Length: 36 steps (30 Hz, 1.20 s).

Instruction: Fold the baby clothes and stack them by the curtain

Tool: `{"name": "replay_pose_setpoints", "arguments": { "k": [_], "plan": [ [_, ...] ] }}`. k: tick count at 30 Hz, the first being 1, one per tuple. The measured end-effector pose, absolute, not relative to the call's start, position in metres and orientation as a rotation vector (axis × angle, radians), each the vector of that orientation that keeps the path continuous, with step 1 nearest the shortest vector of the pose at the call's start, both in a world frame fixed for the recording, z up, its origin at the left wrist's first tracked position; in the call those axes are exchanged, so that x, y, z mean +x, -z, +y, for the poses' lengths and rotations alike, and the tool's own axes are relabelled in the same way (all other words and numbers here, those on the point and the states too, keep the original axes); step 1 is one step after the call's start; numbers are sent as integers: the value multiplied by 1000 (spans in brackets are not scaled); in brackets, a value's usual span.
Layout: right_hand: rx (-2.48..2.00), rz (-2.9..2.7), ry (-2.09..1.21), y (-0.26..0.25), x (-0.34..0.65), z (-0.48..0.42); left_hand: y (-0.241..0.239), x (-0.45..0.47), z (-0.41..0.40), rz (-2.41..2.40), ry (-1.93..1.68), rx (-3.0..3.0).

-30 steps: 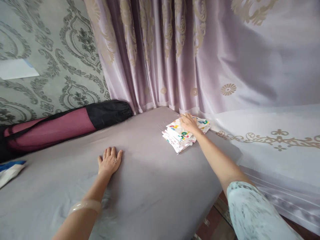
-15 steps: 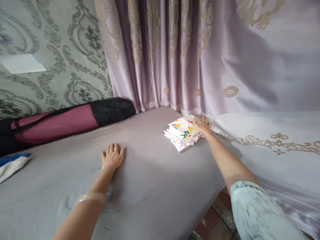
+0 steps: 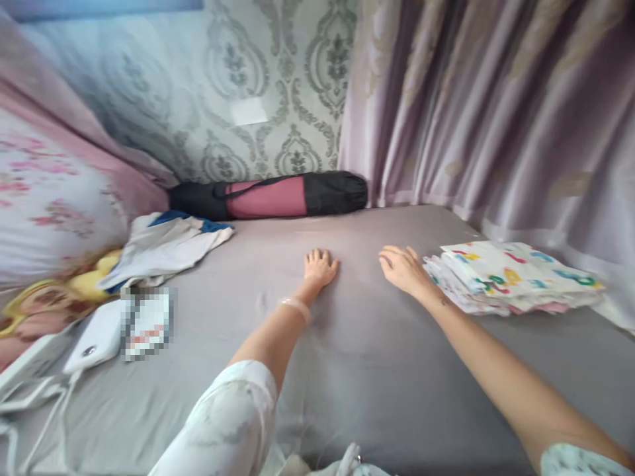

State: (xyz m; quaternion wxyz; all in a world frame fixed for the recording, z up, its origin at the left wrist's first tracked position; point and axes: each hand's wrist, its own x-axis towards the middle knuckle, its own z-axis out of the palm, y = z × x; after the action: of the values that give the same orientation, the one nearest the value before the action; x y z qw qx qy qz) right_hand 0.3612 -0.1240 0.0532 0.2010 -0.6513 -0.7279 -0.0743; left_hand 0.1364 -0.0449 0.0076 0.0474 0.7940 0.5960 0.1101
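Lying right of both hands, colorfully patterned stack

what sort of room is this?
Likely a bedroom: a broad surface covered with a grey sheet looks like a bed, with what seems to be floral bedding at left and lilac curtains along the far right.

A pink and black mat bag is laid before the damask wallpaper, its right end set near lilac curtains. A grey and blue garment is spread beside a floral pillow; nearer, a white device is joined to a cable.
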Motion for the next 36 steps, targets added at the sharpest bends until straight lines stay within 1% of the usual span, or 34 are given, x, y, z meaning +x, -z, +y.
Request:
{"name": "replay_pose_setpoints", "arguments": {
  "k": [3,5,7,13,18,24,26,29,32,36],
  "plan": [
    [-1755,-2183,17,-33,311,-105,-10,121,-32,1701,-379,2345],
    [-1725,-2238,-49,-22,286,-95,-13,102,-22,1645,-411,2303],
    [-1697,-2274,-69,-14,270,-87,-18,77,-13,1693,-461,2254],
    [-1636,-2256,30,3,255,-78,-29,-34,-6,2065,-570,2043],
    [-1588,-2264,147,13,257,-78,-44,-134,-17,2358,-609,1850],
    [-1600,-2234,179,20,256,-77,-70,-229,-38,2683,-625,1607],
    [-1610,-2229,178,21,256,-76,-75,-255,-46,2792,-580,1553],
    [-1617,-2230,174,21,256,-76,-77,-285,-57,2874,-407,1525],
    [-1623,-2226,175,21,256,-77,-77,-306,-64,2878,-222,1520],
    [-1624,-2228,178,20,255,-77,-81,-321,-65,2833,-160,1532]
  ]
}}
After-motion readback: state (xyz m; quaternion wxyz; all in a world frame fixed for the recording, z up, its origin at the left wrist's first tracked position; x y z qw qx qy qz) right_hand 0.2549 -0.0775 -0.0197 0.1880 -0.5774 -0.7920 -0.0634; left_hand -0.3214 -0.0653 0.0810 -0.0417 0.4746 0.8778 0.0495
